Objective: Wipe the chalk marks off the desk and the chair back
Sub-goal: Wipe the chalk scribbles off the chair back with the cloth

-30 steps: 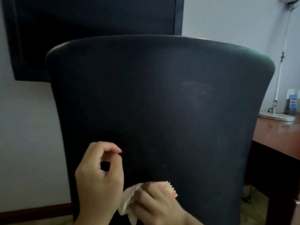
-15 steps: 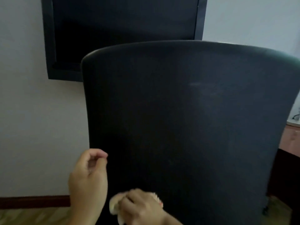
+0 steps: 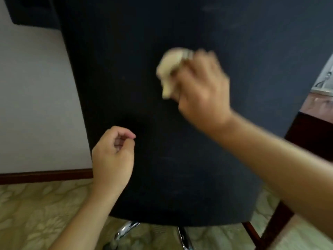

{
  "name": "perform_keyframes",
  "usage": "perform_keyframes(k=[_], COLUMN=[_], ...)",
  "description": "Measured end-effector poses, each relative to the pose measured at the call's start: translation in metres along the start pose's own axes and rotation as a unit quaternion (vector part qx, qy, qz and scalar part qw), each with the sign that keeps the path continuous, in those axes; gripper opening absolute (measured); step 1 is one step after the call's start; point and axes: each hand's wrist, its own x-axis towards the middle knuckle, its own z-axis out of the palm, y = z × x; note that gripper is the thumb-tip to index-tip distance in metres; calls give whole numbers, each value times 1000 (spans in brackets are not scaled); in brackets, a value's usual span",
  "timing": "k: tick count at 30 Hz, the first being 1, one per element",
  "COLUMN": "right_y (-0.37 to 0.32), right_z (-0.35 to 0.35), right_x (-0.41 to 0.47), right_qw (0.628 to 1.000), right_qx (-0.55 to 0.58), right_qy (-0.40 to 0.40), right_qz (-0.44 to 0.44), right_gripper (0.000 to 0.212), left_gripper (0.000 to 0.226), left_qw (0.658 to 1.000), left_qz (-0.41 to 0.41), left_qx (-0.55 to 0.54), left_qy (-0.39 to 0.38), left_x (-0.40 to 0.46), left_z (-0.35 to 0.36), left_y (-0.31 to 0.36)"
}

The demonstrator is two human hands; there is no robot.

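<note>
The right hand (image 3: 200, 91) grips a crumpled pale tissue (image 3: 171, 69) against the matte black chair back (image 3: 126, 69); the left hand (image 3: 112, 156) hangs loosely curled, holding nothing, lower left. Faint chalk streaks (image 3: 212, 9) above the right hand could be missed, or soft paper could just smear them.

Patterned carpet (image 3: 36, 210), dark skirting board (image 3: 45, 175) under a pale wall (image 3: 32, 105), chrome chair legs (image 3: 126, 230).

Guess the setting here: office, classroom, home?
Probably a home or hotel room with a desk corner, not a classroom: a black office chair back on chrome legs, patterned carpet, and a reddish wooden desk at right.
</note>
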Motion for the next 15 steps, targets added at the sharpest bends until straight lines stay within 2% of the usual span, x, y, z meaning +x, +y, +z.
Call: perform_keyframes(k=[3,5,8,11,13,15], right_y=[-48,-73,-84,-48,-10,31], right_z=[-9,-24,-54,-66,-68,-66], right_x=[-130,-206,-267,-235,-169,-101], right_qw=[981,955,921,919,940,970], right_qx=[109,131,146,165,156,81], right_qy=[-156,-256,-334,-338,-284,-205], right_qz=[-27,-77,-137,-122,-110,-103], right_gripper=[19,17,11,14,15,6], left_gripper=[20,19,26,29,29,26], left_qw=[999,996,991,988,990,991], left_qz=[23,33,35,58,62,53], left_qx=[18,43,67,68,66,56], left_qy=[-39,-69,-114,-123,-112,-107], left_x=[-15,-27,-43,-43,-36,-36], left_z=[20,32,41,40,39,44], left_y=[-5,-10,-14,-13,-13,-13])
